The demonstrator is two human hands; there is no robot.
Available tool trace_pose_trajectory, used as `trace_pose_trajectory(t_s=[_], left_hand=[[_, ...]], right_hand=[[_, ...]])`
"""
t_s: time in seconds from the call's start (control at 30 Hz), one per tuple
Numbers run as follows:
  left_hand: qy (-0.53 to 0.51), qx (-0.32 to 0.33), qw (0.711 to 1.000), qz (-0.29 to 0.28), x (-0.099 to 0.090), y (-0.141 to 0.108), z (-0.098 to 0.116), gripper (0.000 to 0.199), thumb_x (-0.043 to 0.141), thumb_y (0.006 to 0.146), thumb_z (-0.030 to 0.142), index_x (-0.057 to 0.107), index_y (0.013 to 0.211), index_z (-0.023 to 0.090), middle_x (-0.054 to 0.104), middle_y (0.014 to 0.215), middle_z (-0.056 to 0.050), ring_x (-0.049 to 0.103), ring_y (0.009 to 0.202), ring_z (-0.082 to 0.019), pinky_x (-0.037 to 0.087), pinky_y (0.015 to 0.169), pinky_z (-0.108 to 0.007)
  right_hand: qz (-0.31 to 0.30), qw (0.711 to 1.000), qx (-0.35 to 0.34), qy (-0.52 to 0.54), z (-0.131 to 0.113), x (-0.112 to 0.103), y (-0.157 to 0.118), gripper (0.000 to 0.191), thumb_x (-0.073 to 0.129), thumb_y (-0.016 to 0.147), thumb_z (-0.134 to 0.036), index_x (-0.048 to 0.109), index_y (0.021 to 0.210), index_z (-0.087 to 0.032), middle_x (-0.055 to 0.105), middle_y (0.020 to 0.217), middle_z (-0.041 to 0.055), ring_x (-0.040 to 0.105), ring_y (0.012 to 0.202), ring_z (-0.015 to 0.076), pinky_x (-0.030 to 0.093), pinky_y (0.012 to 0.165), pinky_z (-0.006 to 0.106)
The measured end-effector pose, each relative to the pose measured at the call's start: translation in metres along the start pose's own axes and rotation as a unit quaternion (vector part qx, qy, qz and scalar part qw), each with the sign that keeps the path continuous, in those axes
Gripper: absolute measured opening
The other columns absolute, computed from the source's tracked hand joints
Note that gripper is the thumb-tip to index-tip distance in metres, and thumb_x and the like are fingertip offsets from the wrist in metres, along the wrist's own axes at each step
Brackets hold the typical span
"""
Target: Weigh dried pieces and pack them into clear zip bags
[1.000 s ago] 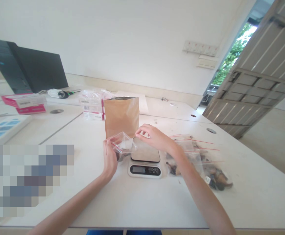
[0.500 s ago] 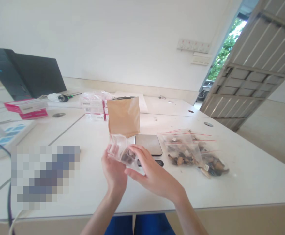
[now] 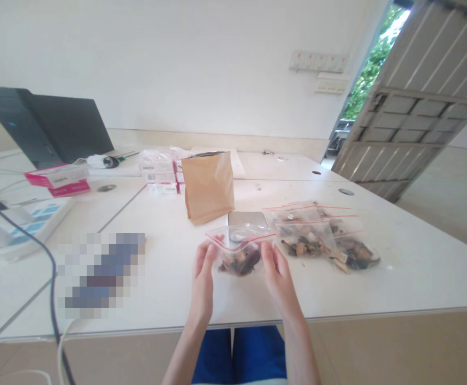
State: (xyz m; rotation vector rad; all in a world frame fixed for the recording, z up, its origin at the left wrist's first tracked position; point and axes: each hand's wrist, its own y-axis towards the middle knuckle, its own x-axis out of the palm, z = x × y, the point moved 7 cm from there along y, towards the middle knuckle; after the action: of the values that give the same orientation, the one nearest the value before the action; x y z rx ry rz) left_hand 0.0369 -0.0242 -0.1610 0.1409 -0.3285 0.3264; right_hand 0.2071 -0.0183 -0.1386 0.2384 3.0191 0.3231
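A clear zip bag (image 3: 239,259) with dark and brown dried pieces hangs between my hands, its red seal line at the top. My left hand (image 3: 204,267) pinches its left edge, and my right hand (image 3: 275,270) pinches its right edge. Just behind the bag lies a small scale (image 3: 249,218), partly hidden by it. A brown paper pouch (image 3: 209,187) stands upright behind and left of the scale. To the right, several filled zip bags (image 3: 303,240) overlap on the white table (image 3: 410,278).
Pink-and-white boxes (image 3: 159,174) stand at the back, with more boxes (image 3: 69,187) farther left. A black computer case (image 3: 69,128) is at the back left. A dark cable (image 3: 52,272) crosses the left side, near a white-and-blue tray (image 3: 41,222) and a pixelated patch.
The bag has gone from lying tilted over my left palm to being spread upright between both hands, farther right. My right hand has moved to its right edge. The view has shifted slightly.
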Motion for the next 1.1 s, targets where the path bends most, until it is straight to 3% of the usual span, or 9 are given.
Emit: trace_pose_trajectory(t_s=[0.07,0.13,0.27,0.43,0.57,0.9,1.1], left_hand=[[0.003,0.0,0.999,-0.034,0.005,-0.003,0.0,0.04,0.055,0.083,0.052,0.06,0.107,0.021,0.063,0.123,-0.009,0.057,0.114,-0.024,0.04,0.1,-0.039],[-0.003,0.006,0.999,-0.032,0.008,-0.006,0.002,0.043,0.056,0.083,0.054,0.058,0.111,0.021,0.063,0.122,-0.01,0.062,0.106,-0.024,0.046,0.093,-0.038],[0.003,0.011,1.0,-0.023,0.011,-0.006,0.002,0.041,0.056,0.083,0.052,0.057,0.109,0.021,0.068,0.111,-0.01,0.065,0.1,-0.023,0.05,0.084,-0.035],[0.006,0.026,0.999,0.043,-0.003,0.0,0.0,0.03,0.062,0.079,0.048,0.059,0.091,0.021,0.069,0.082,-0.002,0.069,0.077,-0.018,0.052,0.069,-0.027],[0.024,0.022,0.994,0.102,-0.015,-0.002,-0.002,0.027,0.062,0.079,0.047,0.061,0.085,0.02,0.064,0.074,0.003,0.065,0.062,-0.012,0.048,0.06,-0.022],[-0.019,-0.024,0.991,0.131,-0.027,-0.005,-0.011,0.034,0.059,0.08,0.055,0.062,0.088,0.022,0.065,0.08,0.001,0.062,0.059,-0.009,0.042,0.047,-0.016],[-0.025,-0.039,0.991,0.124,-0.024,-0.006,-0.013,0.041,0.059,0.077,0.059,0.065,0.09,0.02,0.068,0.084,-0.002,0.063,0.064,-0.011,0.045,0.047,-0.017]], right_hand=[[-0.035,0.999,-0.014,0.001,-0.001,0.007,0.0,0.044,0.042,0.09,-0.055,0.062,0.11,-0.021,0.066,0.118,0.0092,0.058,0.116,0.0225,0.045,0.1,0.036],[-0.047,0.998,-0.031,-0.003,-0.003,0.01,0.0,0.043,0.038,0.092,-0.054,0.06,0.111,-0.022,0.066,0.119,0.008,0.056,0.118,0.0206,0.042,0.102,0.035],[-0.006,0.999,-0.05,-0.005,-0.002,0.008,0.002,0.036,0.041,0.092,-0.051,0.059,0.105,-0.023,0.069,0.109,0.0075,0.061,0.109,0.0213,0.046,0.096,0.036],[0.061,0.997,-0.037,0.031,0.012,0.0,0.006,0.035,0.047,0.089,-0.051,0.06,0.098,-0.021,0.069,0.1,0.0079,0.066,0.094,0.0225,0.052,0.084,0.035],[0.05,0.997,-0.027,0.047,0.016,0.0,0.008,0.035,0.049,0.087,-0.052,0.063,0.091,-0.02,0.07,0.091,0.0061,0.066,0.087,0.0218,0.053,0.078,0.032],[0.056,0.998,-0.026,0.023,0.019,-0.015,0.01,0.034,0.046,0.089,-0.053,0.055,0.079,-0.022,0.071,0.071,0.004,0.06,0.063,0.0179,0.048,0.066,0.03],[0.03,0.999,-0.036,0.024,0.015,-0.015,0.01,0.035,0.047,0.089,-0.052,0.06,0.083,-0.02,0.072,0.078,0.0053,0.063,0.072,0.0183,0.049,0.071,0.029]])
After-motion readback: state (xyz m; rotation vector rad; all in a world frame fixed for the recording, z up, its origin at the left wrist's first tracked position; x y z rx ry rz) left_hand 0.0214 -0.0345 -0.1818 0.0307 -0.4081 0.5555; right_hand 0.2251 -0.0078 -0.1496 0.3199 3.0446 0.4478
